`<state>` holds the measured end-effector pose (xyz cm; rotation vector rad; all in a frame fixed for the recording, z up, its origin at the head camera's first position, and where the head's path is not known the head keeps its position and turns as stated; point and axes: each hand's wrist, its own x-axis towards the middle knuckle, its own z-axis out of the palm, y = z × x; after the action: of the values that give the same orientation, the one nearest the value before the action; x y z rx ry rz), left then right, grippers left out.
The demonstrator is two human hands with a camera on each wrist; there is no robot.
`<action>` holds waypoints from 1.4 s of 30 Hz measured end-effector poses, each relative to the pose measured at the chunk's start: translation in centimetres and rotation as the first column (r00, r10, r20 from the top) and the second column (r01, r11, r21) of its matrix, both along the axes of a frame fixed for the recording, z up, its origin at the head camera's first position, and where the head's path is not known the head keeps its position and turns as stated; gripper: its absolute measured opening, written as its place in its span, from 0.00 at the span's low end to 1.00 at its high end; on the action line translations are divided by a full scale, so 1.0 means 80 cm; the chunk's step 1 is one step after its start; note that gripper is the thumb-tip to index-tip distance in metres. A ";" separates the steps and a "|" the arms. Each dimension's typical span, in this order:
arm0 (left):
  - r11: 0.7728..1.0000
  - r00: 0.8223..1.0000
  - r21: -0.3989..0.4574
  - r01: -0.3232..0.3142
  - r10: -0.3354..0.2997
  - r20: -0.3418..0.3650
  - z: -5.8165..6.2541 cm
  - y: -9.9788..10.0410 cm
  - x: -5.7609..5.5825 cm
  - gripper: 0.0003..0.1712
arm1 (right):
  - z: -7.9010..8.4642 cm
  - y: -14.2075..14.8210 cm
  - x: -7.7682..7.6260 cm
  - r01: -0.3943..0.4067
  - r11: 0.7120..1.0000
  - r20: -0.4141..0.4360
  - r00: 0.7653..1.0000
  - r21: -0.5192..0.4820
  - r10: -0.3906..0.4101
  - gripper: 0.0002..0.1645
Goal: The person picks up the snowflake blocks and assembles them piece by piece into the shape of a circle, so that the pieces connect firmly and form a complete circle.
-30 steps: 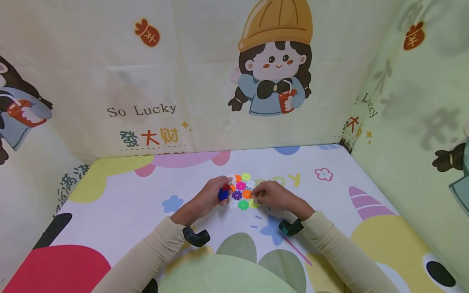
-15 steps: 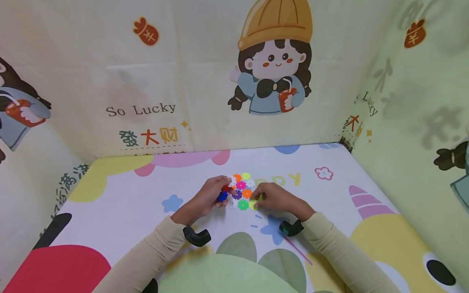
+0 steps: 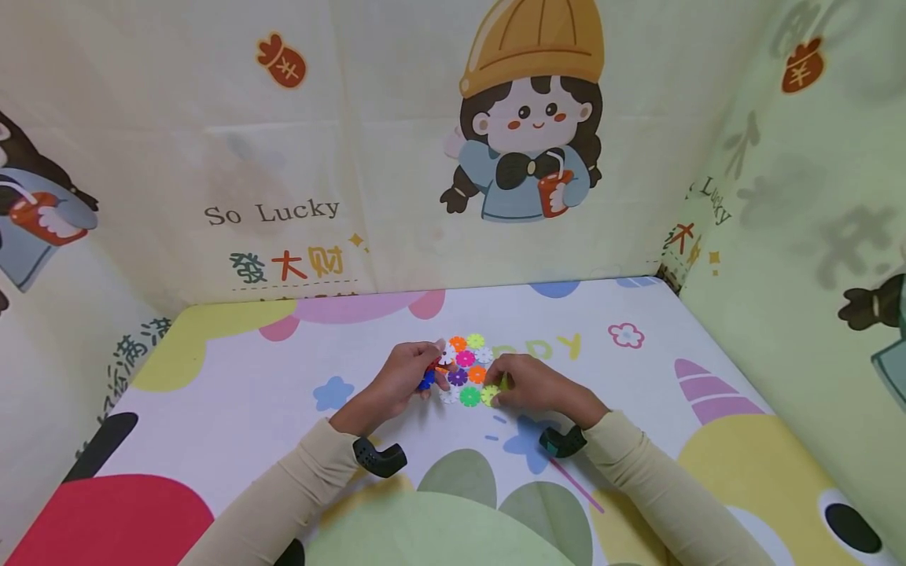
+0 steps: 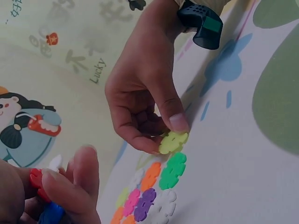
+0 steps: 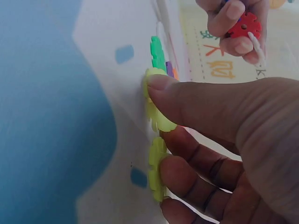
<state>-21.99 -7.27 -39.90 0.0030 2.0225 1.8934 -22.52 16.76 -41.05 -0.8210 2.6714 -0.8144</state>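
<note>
Flat, notched plastic snowflake discs lie side by side in a patch on the table, among them a green disc, a purple disc and a pink disc. My right hand pinches a yellow disc between thumb and finger, at the patch's near right corner beside the green one. A second yellow disc shows against its other fingers. At the patch's left side, my left hand holds a red disc, a blue disc and a white disc, partly hidden by the fingers.
A printed cloth covers the table, with coloured shapes and letters on it. Patterned cloth walls stand at the back and both sides. Each wrist wears a dark band, such as the left wrist's band.
The right fingers have shifted slightly toward the near right corner, and the yellow disc there shows more fully. In the left hand, the blue disc has shifted slightly left and the discs have turned.
</note>
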 end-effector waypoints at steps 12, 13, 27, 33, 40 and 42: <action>1.000 1.000 0.012 0.003 -0.003 0.001 -0.004 -0.003 0.001 0.24 | 0.005 0.009 -0.002 -0.029 0.996 0.022 0.999 -0.082 0.030 0.04; 1.000 1.000 0.013 0.004 -0.004 0.001 -0.005 -0.002 0.001 0.24 | 0.006 0.009 -0.003 -0.030 0.995 0.024 0.999 -0.091 0.032 0.03; 1.000 1.000 -0.026 0.016 -0.016 0.018 -0.005 0.004 0.006 0.24 | 0.019 0.001 0.001 0.097 0.956 -0.136 0.981 -0.278 -0.139 0.02; 0.998 0.998 0.011 0.059 -0.059 0.029 -0.003 0.005 0.004 0.22 | 0.022 -0.003 0.002 0.095 0.934 -0.178 0.970 -0.346 -0.165 0.03; 0.997 0.996 0.011 0.081 -0.081 0.024 0.003 0.009 0.008 0.22 | 0.024 -0.007 0.003 0.105 0.927 -0.167 0.970 -0.360 -0.175 0.02; 0.996 0.996 0.012 0.090 -0.090 0.020 0.003 0.009 0.009 0.21 | 0.024 -0.008 0.004 0.105 0.926 -0.171 0.969 -0.364 -0.177 0.03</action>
<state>-21.31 -6.52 -39.68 0.0755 1.9646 1.8415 -22.22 16.10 -39.09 -0.8315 2.8300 -1.3445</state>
